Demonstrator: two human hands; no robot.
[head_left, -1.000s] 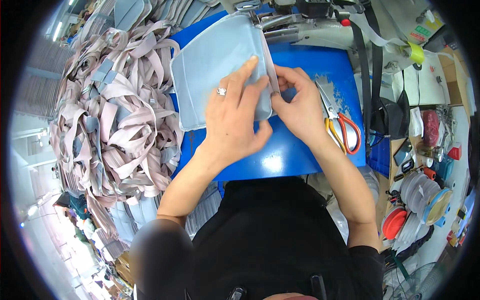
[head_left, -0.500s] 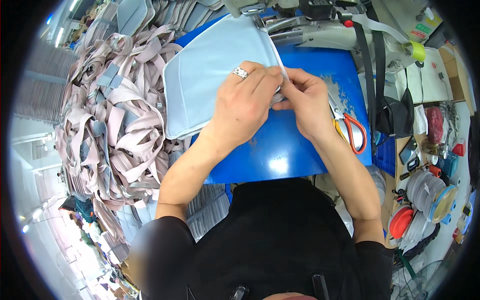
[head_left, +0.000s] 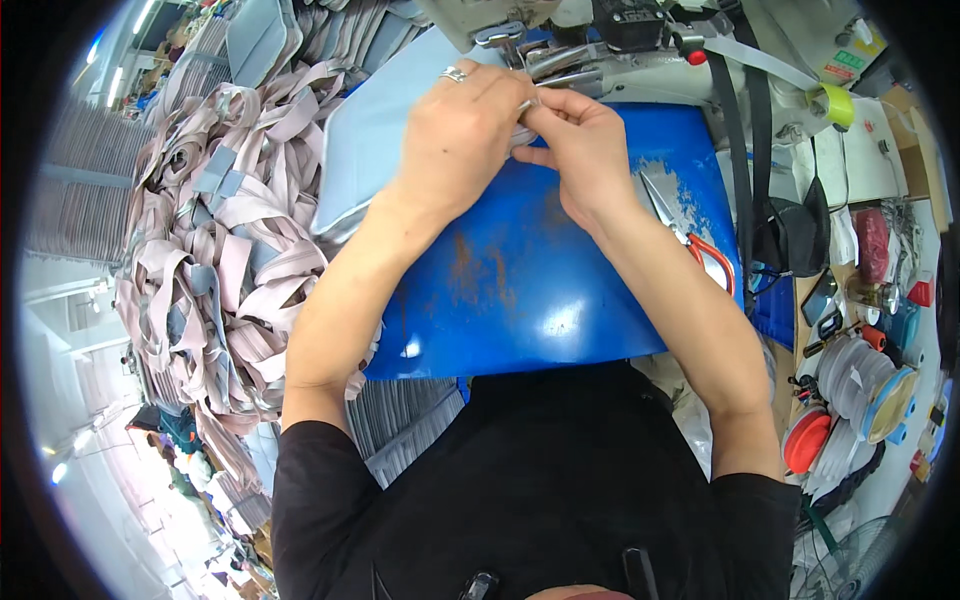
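Note:
A padded light blue-grey fabric panel [head_left: 372,125] lies at the far left of the blue work table [head_left: 560,290], its upper edge by the presser-foot area of a sewing machine [head_left: 508,38]. My left hand [head_left: 462,135], with a ring on one finger, presses on the panel, its curled fingers closed at the right edge. Right beside it, my right hand [head_left: 585,140] pinches the same edge between thumb and fingers. Both sets of fingertips meet just short of the machine's needle area. My fingers hide the exact spot they grip.
Orange-handled scissors [head_left: 700,250] lie on the table's right side, partly behind my right forearm. A tangled heap of pinkish-grey fabric strips [head_left: 230,270] fills the left. Stacked grey panels [head_left: 80,190] stand beyond it. Dark straps [head_left: 735,140] hang at the right, near tape rolls [head_left: 860,380].
Both hands have moved away from me and slightly left, up to the machine. The panel has shifted the same way, uncovering more of the blue table.

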